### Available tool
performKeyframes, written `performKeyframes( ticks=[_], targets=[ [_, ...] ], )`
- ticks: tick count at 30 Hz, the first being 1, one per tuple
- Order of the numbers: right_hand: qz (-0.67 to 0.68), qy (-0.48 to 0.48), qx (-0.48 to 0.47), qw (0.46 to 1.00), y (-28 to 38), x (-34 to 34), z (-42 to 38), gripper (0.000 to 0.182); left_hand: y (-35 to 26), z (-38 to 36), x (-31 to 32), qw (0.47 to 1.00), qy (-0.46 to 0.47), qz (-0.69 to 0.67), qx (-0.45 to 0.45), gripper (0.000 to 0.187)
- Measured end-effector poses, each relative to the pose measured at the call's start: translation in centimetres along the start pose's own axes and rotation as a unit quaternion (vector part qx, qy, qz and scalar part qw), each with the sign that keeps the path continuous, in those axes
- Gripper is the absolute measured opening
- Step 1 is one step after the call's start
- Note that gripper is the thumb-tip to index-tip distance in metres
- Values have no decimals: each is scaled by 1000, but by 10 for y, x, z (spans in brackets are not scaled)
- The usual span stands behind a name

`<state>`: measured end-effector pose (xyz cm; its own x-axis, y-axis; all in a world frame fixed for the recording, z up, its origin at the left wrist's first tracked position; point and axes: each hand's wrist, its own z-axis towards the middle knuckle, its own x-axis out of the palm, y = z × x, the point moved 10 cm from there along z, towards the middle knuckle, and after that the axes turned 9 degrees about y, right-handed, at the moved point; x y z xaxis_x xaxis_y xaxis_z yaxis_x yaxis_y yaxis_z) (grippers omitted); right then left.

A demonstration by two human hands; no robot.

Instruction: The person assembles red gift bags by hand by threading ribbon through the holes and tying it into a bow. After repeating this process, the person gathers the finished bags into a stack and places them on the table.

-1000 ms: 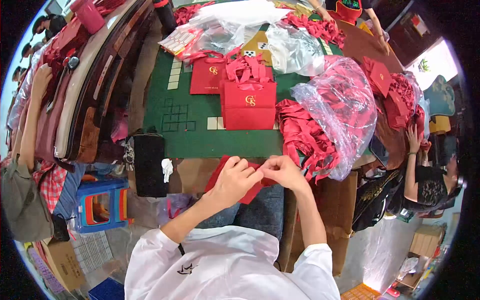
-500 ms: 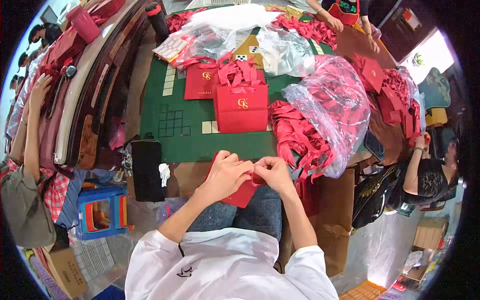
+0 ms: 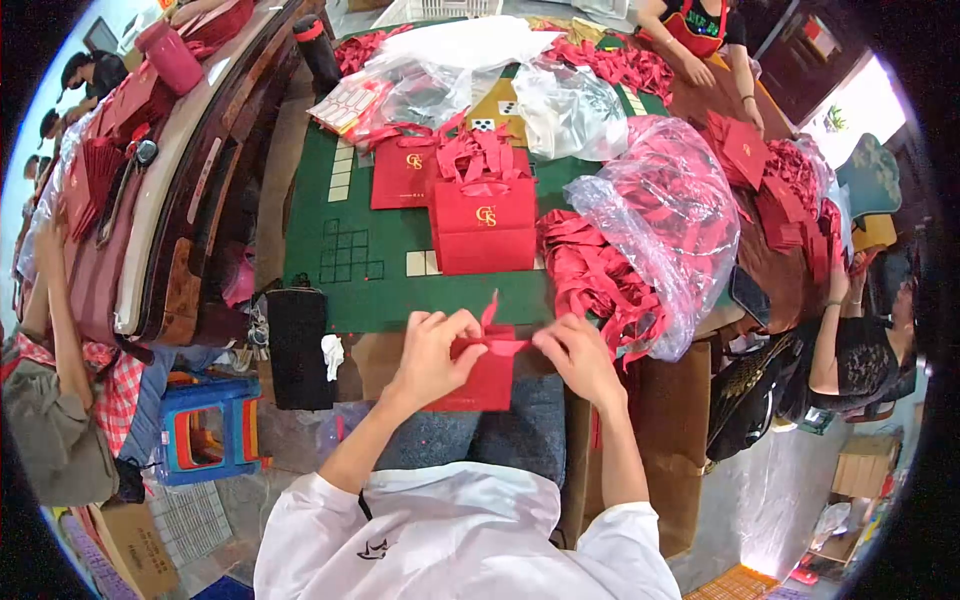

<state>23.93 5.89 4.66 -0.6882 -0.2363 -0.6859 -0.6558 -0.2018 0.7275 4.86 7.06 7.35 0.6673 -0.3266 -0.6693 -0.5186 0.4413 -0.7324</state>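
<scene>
A small red paper gift bag [image 3: 484, 386] is held over my lap at the table's front edge. My left hand [image 3: 433, 352] is closed in a pinch at its upper left. A red ribbon [image 3: 508, 347] runs across the bag's top, and one end of it points upward. My right hand [image 3: 583, 358], slightly blurred, pinches the ribbon out to the right. Ahead on the green table [image 3: 390, 290], a red gift bag with gold letters [image 3: 487, 235] stands beside another red bag [image 3: 400, 180]. Right of them lies a heap of red ribbons [image 3: 600, 265].
A clear plastic bag of ribbons [image 3: 680, 210] covers the table's right side. White plastic [image 3: 450, 45] and a dark bottle [image 3: 318, 58] are at the back. A cardboard box [image 3: 650, 450] stands by my right knee. Other people work on both sides and at the far right.
My hands have moved apart, the right one outward with the ribbon stretched from the bag. The gift bag has turned from tilted to nearly upright, showing its face.
</scene>
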Motion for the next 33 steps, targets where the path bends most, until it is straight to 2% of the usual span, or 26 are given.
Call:
performKeyframes(
  ticks=[2,4,6,7,8,10,12,14,15,17,18,20,21,24,25,29,32,33],
  targets=[
    [-86,30,-20,996,15,-2,-14,18,9,6,-11,998,-17,38,-37,18],
    [-81,37,-17,996,11,-2,-22,16,16,14,-11,998,-31,39,-25,19],
    [-86,-13,21,996,0,-11,-26,17,20,23,-10,997,-50,58,-30,20],
    [-92,-60,4,994,4,-19,-26,16,22,27,-7,996,-47,65,-42,21],
    [-93,-60,4,994,6,-20,-25,16,24,31,0,996,-48,65,-41,21],
    [102,-87,85,987,-7,-26,-24,14,13,36,2,982,-100,159,3,22],
    [129,-105,71,984,-5,-24,-20,12,2,33,7,980,-112,167,11,25],
    [329,-55,150,931,-23,1,-16,10,-12,23,8,987,-129,92,23,25],
    [329,-55,120,935,-21,4,-11,11,-12,16,16,991,-125,34,33,23],
    [382,-67,106,916,-15,15,-3,10,-6,6,45,988,-32,-153,-18,25],
    [432,-80,93,893,-13,19,0,9,-5,1,59,966,-1,-255,-42,28],
    [421,-77,87,900,-12,26,4,9,-10,-6,85,906,68,-412,-66,37],
    [432,-76,92,894,-11,27,5,8,-8,-10,99,879,108,-456,-87,36],
    [418,-85,103,898,-7,22,6,5,5,-28,105,884,145,-429,-118,28],
    [420,-98,99,897,-13,20,4,5,11,-31,98,886,107,-436,-114,18],
    [436,-92,101,889,-29,27,-6,6,22,-39,74,910,92,-387,-116,8],
    [449,-70,122,883,-40,42,-15,4,32,-43,74,915,95,-371,-127,7],
    [386,-93,132,908,-38,36,-19,8,32,-42,73,915,94,-371,-127,7]
  ],
)
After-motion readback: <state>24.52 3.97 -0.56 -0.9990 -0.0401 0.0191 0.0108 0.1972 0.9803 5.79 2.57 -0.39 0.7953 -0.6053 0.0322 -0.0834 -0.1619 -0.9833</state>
